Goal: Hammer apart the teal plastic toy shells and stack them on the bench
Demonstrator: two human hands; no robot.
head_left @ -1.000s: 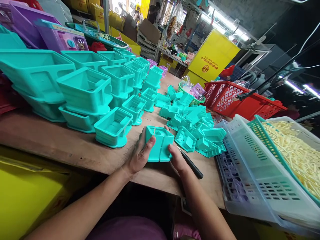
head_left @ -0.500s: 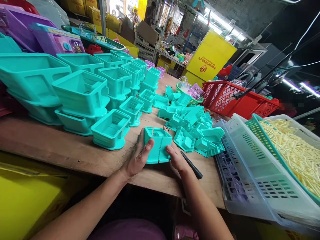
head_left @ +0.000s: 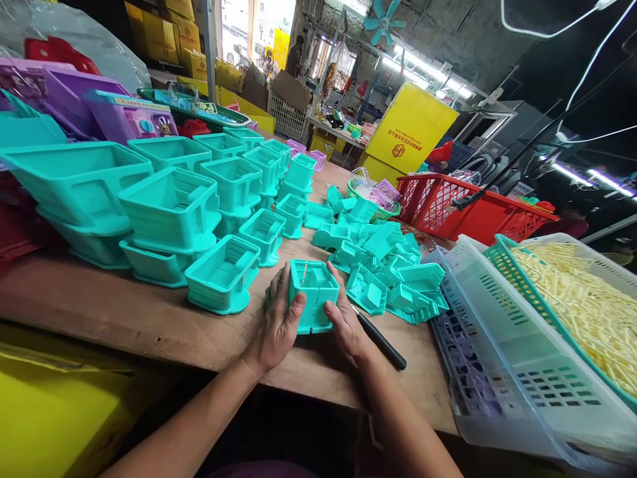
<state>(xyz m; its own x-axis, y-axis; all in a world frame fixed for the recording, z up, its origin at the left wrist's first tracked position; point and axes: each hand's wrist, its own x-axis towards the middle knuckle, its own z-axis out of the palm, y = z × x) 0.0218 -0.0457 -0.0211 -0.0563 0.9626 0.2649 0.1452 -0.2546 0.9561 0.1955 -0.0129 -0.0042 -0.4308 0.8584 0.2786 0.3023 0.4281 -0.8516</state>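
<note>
Head view. The teal box part [head_left: 313, 295] stands between the two hands at the near edge of the tabletop [head_left: 149, 325], open side up, its base resting on the wood. The left hand [head_left: 279, 325] clasps the part's left wall: its thumb lies across the near face, and its other fingers [head_left: 275, 287] wrap around the far-left corner. The right hand [head_left: 348, 328] clasps the right wall, thumb on the near face, remaining fingers mostly hidden behind the part. Both sets of fingers are closed narrowly onto the part, so it sits directly between them, touching both.

The part is roughly square in plan; its taller dimension runs vertically, and no long axis favours either hand. Both hands are equally close.

A black tool handle [head_left: 381, 338] lies on the tabletop just right of the right hand, apparently passing under the palm; whether it is gripped cannot be told.

Beyond the fingers lies a loose heap of small teal parts [head_left: 393, 265]. Far left of the fingers stand stacked teal trays [head_left: 223, 272]. To the right sit pale slotted baskets [head_left: 502, 345].
</note>
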